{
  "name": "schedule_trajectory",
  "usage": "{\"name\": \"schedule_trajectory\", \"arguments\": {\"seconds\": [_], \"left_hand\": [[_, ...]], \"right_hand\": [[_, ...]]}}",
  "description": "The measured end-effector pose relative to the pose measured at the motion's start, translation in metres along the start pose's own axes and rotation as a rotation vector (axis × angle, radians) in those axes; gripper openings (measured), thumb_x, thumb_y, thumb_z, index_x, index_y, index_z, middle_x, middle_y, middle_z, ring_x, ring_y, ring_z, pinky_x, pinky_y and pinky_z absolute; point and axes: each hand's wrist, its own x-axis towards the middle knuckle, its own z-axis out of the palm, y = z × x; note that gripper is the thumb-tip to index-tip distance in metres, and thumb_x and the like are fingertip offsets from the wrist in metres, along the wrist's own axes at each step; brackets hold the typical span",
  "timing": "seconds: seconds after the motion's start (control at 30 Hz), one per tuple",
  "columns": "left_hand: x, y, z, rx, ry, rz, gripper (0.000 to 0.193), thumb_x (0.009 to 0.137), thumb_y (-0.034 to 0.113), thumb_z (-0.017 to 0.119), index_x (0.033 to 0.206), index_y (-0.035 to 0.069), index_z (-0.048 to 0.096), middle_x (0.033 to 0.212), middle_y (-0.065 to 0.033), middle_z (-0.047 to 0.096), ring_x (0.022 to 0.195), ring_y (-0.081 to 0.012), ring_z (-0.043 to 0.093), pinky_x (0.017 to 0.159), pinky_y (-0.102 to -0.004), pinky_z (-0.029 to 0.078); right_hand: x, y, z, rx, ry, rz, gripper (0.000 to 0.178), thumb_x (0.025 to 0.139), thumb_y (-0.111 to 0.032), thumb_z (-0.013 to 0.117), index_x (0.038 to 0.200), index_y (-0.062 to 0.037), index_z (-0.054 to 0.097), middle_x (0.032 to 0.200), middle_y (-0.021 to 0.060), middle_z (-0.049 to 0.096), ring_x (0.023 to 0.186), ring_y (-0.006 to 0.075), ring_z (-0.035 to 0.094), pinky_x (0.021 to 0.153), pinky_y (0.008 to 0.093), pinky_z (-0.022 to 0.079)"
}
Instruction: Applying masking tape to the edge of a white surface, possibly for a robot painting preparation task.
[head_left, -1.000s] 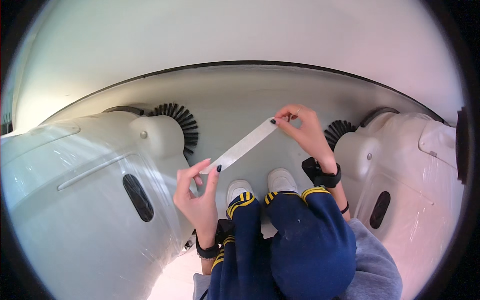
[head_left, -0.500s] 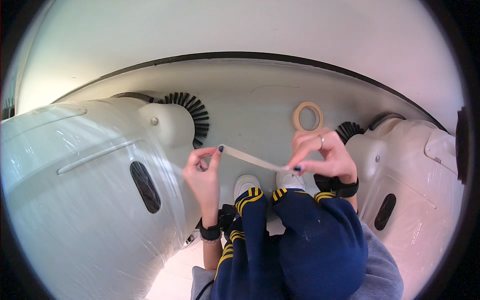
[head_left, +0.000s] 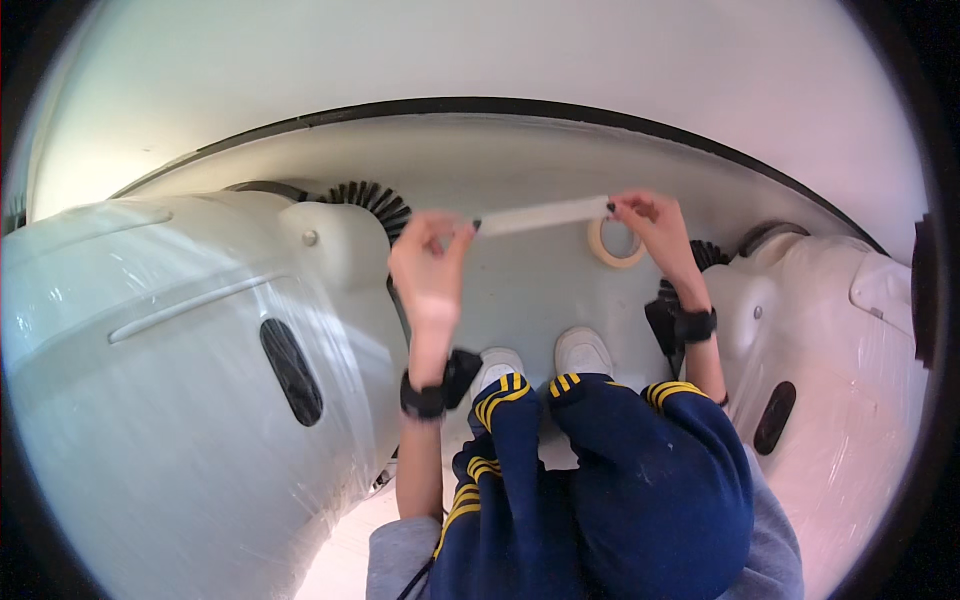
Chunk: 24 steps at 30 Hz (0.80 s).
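Note:
A strip of pale masking tape [head_left: 543,215] is stretched between my two hands, nearly level and slightly higher at its right end. My left hand [head_left: 432,262] pinches the left end between thumb and fingers. At the other end, my right hand [head_left: 652,230] pinches the strip the same way. Below and behind the right fingers a roll of masking tape [head_left: 628,262] lies flat on the grey floor, its upper part partly covered by the hand. Black bands circle both wrists.
Two white machines wrapped in clear film, the left one [head_left: 190,400] large and the right one [head_left: 830,400], flank me. Each has a black round brush, left [head_left: 370,200] and right [head_left: 708,253]. A white wall [head_left: 500,50] with a black edging strip [head_left: 480,104] curves across the far side.
Both hands have moved away from my body toward the wall, carrying the tape strip. Its right end has risen from lower to higher than the left. The roll stays on the floor.

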Motion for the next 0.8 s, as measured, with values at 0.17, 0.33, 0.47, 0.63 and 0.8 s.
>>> {"name": "schedule_trajectory", "arguments": {"seconds": [0.17,0.33,0.47,0.63,0.8], "left_hand": [[0.082,-0.042,0.071,0.146,-0.050,0.167,0.014,0.072,0.011,0.071,0.083,0.003,0.068,0.072,-0.0101,0.067,0.063,-0.0167,0.061,0.058,-0.0260,0.045],[0.123,-0.054,0.123,0.206,-0.069,0.207,0.009,0.074,0.010,0.067,0.081,0.005,0.068,0.075,-0.0109,0.068,0.069,-0.0240,0.066,0.060,-0.0314,0.048],[0.142,-0.066,0.147,0.261,0.062,0.369,0.006,0.073,0.010,0.066,0.075,0.004,0.066,0.072,-0.0127,0.066,0.070,-0.0293,0.065,0.063,-0.0360,0.050],[0.151,-0.075,0.164,0.278,0.081,0.372,0.007,0.072,0.010,0.066,0.073,0.003,0.065,0.070,-0.0138,0.065,0.066,-0.0325,0.063,0.060,-0.0376,0.050],[0.165,-0.087,0.164,0.198,0.057,0.460,0.010,0.075,0.013,0.066,0.079,0.004,0.064,0.076,-0.0118,0.065,0.071,-0.0330,0.062,0.066,-0.0426,0.048]], "right_hand": [[0.076,0.061,-0.019,0.079,0.016,-0.101,0.020,0.084,-0.010,0.061,0.099,0.0019,0.063,0.084,0.0073,0.066,0.079,0.0117,0.061,0.074,0.0246,0.048],[0.119,0.069,-0.051,-0.023,0.043,-0.060,0.019,0.081,-0.010,0.063,0.096,0.0022,0.061,0.088,0.0088,0.066,0.083,0.0141,0.062,0.077,0.0265,0.048],[0.122,0.060,-0.051,-0.131,0.062,-0.028,0.022,0.081,-0.016,0.064,0.094,0.0005,0.061,0.090,0.0073,0.065,0.088,0.0163,0.061,0.082,0.0286,0.045],[0.125,0.084,-0.040,-0.177,0.159,0.131,0.022,0.080,-0.017,0.063,0.096,-0.0010,0.062,0.091,0.0062,0.063,0.086,0.0145,0.057,0.080,0.0272,0.044],[0.141,0.098,-0.025,0.032,0.203,0.121,0.017,0.085,-0.021,0.061,0.095,-0.0062,0.060,0.087,-0.0005,0.060,0.073,0.0070,0.052,0.062,0.0236,0.040]]}}
